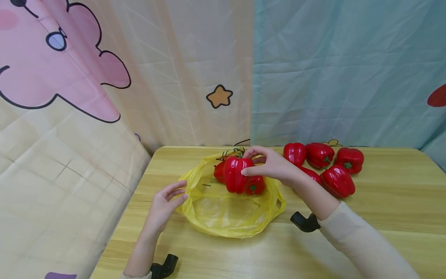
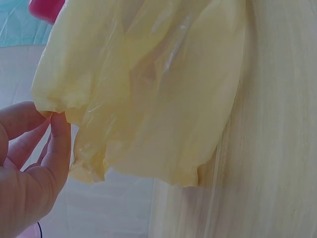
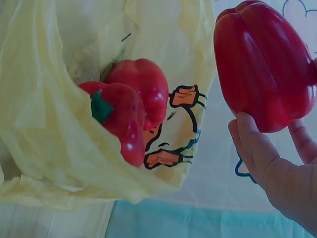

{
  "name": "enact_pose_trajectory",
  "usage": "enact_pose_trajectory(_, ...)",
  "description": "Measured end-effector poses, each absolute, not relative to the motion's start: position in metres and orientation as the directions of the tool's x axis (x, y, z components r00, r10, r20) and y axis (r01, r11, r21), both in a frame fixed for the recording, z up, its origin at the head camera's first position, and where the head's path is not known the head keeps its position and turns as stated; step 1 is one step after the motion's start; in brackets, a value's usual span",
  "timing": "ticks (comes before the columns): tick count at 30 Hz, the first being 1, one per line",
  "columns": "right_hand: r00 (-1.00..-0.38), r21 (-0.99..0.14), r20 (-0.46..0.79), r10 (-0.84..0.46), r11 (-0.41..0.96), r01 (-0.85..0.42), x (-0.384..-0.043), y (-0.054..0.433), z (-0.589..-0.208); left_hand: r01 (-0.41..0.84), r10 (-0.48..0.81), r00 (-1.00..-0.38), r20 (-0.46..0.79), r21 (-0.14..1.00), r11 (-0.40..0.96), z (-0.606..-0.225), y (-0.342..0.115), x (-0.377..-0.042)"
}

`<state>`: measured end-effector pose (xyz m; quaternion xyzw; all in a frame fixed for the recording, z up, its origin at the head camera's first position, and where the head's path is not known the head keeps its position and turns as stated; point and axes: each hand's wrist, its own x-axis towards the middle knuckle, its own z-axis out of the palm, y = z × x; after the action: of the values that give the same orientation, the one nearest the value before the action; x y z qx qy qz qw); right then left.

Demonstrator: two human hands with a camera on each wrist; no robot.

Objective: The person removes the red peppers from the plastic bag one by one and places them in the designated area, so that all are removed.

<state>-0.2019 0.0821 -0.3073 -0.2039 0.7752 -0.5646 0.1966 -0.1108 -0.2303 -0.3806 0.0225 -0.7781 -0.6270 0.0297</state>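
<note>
My right hand (image 1: 275,166) grips a glossy red bell pepper (image 1: 235,176) with thumb and fingers, above the mouth of a yellow plastic bag (image 1: 228,230). The bag stands open on the table, its handle hole showing at the right. Inside it, the right wrist view shows a red bell pepper with a green stem (image 3: 126,106) and another red pepper (image 3: 143,82) against it. At the bag's left edge, my left hand (image 1: 164,205) pinches the plastic between thumb and fingertips, as the left wrist view shows.
Several red bell peppers (image 1: 337,181) lie grouped on the wooden table (image 1: 393,193), right of the bag and partly behind my right forearm. A printed curtain (image 1: 195,73) hangs along the table's back edge and left side.
</note>
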Motion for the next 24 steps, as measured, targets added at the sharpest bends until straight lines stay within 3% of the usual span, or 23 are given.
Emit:
enact_pose_trajectory(10, -0.863, -0.930, -0.081, -0.499, 0.349, -0.115, -0.203, 0.107, -0.306, -0.010, -0.076, -0.997, 0.006, 0.979, 0.205, -0.378, -0.228, -0.109)
enact_pose_trajectory(24, -0.898, -0.940, -0.059, -0.435, 0.327, -0.096, -0.200, 0.141, -0.299, -0.007, -0.066, -0.998, 0.007, 0.977, 0.214, -0.380, -0.230, -0.111)
